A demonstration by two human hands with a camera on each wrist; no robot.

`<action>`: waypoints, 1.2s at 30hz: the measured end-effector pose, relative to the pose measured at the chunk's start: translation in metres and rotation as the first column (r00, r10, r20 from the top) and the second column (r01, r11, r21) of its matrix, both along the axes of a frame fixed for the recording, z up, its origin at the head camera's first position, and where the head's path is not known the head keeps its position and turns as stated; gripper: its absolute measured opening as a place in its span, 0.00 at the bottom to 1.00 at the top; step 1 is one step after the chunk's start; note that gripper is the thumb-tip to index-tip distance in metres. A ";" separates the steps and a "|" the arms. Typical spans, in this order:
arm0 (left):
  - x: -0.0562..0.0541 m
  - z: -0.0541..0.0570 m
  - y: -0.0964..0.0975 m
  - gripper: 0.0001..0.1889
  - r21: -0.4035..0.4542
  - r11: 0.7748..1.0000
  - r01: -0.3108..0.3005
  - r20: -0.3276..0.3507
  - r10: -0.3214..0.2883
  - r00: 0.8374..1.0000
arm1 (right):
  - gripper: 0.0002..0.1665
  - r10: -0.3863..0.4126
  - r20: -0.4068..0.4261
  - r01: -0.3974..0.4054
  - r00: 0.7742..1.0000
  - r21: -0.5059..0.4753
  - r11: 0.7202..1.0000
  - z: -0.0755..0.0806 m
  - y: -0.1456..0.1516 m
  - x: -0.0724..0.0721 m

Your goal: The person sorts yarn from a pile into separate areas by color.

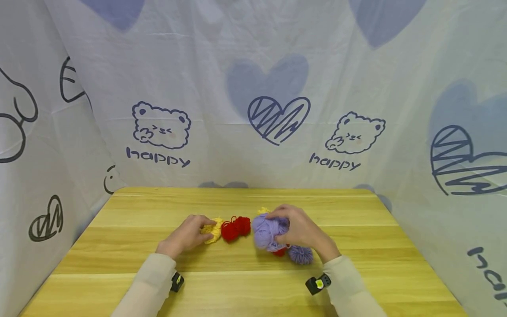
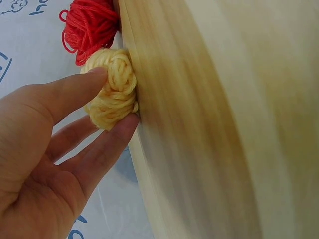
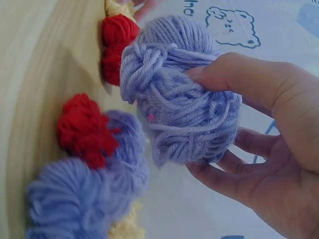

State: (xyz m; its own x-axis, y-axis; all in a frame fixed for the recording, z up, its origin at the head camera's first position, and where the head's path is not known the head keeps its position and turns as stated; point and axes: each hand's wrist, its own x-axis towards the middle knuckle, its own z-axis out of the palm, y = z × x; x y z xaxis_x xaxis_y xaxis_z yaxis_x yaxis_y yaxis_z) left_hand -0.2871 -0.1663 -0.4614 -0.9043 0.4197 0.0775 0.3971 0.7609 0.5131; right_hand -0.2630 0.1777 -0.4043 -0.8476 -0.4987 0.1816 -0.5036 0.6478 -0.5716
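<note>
A small skein of yellow yarn (image 2: pixel 112 89) sits between the thumb and fingers of my left hand (image 1: pixel 187 235), which pinches it at the tabletop. Touching its right end is red yarn (image 1: pixel 235 228), bunched in two lobes. My right hand (image 1: pixel 300 226) grips a lavender ball of yarn (image 3: pixel 187 107), thumb on one side and fingers round the other. In the right wrist view this ball is held above the table, apart from the yarn below. Down there lie a smaller red bundle (image 3: pixel 85 129) and more lavender yarn (image 3: pixel 65 199).
A bit of yellow yarn (image 1: pixel 263 211) shows behind the lavender ball, and a purple bundle (image 1: pixel 300 255) lies near my right wrist. The wooden table (image 1: pixel 222 290) ends at a printed white cloth (image 1: pixel 214 79) hung behind and along both sides.
</note>
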 end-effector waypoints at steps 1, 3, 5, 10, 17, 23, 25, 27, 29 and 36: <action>0.000 0.000 0.000 0.19 -0.001 1.000 0.000 -0.001 0.000 1.000 | 0.32 -0.003 0.004 0.003 1.000 -0.001 1.000 0.001 0.002 0.000; 0.000 0.000 0.000 0.19 0.000 1.000 0.001 -0.002 -0.001 1.000 | 0.32 -0.011 0.010 0.011 1.000 0.002 1.000 0.003 0.007 -0.001; 0.000 0.000 0.000 0.18 0.003 1.000 0.004 -0.003 -0.004 1.000 | 0.32 -0.032 0.017 0.032 0.999 0.007 0.999 0.004 0.012 -0.001; 0.000 0.000 0.000 0.18 0.004 1.000 0.005 0.001 -0.005 1.000 | 0.32 -0.083 0.016 0.083 0.996 0.023 0.996 0.006 0.027 -0.002; 0.001 0.000 0.000 0.18 0.002 1.000 -0.003 -0.002 0.003 1.000 | 0.31 -0.117 -0.016 0.117 0.993 0.025 0.993 0.004 0.049 -0.002; 0.001 0.000 0.000 0.18 0.010 1.000 -0.004 0.002 0.004 1.000 | 0.31 -0.162 -0.044 0.163 0.986 0.024 0.986 0.000 0.072 -0.004; 0.001 0.000 0.000 0.18 0.011 1.000 -0.005 0.005 0.005 1.000 | 0.31 -0.173 -0.057 0.174 0.983 0.008 0.985 0.000 0.079 -0.005; 0.001 -0.001 0.000 0.18 0.010 1.000 -0.006 0.005 0.006 1.000 | 0.31 -0.182 -0.072 0.182 0.981 -0.006 0.983 0.001 0.087 -0.005; 0.001 -0.001 0.000 0.18 0.010 1.000 -0.009 0.007 0.009 1.000 | 0.31 -0.191 -0.082 0.190 0.978 -0.020 0.982 0.002 0.094 -0.005; 0.000 -0.002 0.001 0.18 0.011 1.000 -0.017 0.010 0.016 1.000 | 0.32 -0.244 -0.080 0.244 0.966 -0.015 0.970 0.009 0.119 -0.003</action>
